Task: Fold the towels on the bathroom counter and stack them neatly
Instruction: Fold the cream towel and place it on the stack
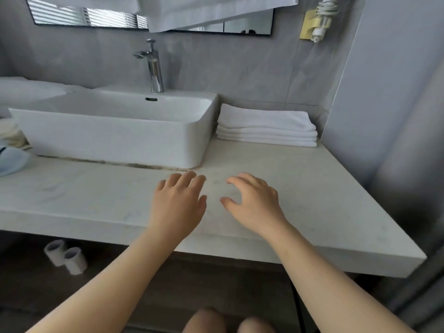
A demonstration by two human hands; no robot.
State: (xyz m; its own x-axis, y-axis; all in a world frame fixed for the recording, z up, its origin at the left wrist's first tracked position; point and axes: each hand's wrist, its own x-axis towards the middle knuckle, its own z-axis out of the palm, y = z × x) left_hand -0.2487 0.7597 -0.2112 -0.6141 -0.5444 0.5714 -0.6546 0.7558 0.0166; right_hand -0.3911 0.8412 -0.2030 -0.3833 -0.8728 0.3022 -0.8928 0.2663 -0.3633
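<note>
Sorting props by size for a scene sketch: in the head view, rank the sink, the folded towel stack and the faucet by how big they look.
1. Sink
2. Folded towel stack
3. Faucet

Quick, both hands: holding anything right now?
Left hand: open, empty, over the pale stone counter.
Right hand: open, fingers loosely curled, empty.

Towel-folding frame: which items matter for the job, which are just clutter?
Job:
towel stack, folded, on the counter right of the sink
loose white towels behind the sink, left
left hand and right hand, both open, holding nothing

Clutter:
sink
faucet
paper rolls under the counter
hair dryer on the wall
</note>
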